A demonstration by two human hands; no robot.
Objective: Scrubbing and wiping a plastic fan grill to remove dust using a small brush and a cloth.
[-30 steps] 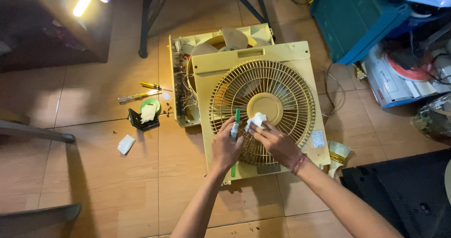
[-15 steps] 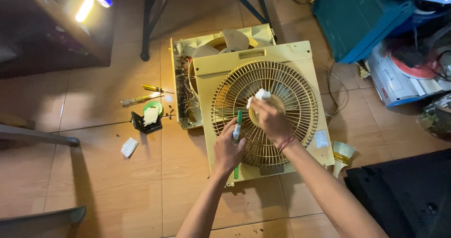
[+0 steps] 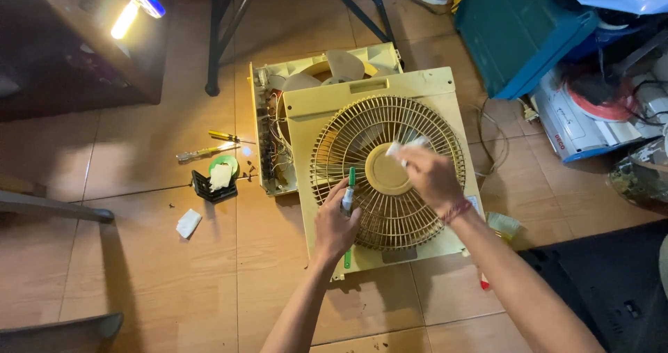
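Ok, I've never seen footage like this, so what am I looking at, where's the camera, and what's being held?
There is one view, from a camera worn on the person's head, looking down at a tiled floor. The two bare hands are the person's own. The left hand grips a slim green-tipped tool. The right hand pinches a small white piece over a yellowed fan grille. The opened fan housing lies behind it. To the left lie two screwdrivers, a small black tray and a white scrap.

floor left: we note two screwdrivers (image 3: 209,145), black tray (image 3: 212,186), white scrap (image 3: 188,223)
upper right: teal box (image 3: 518,29)
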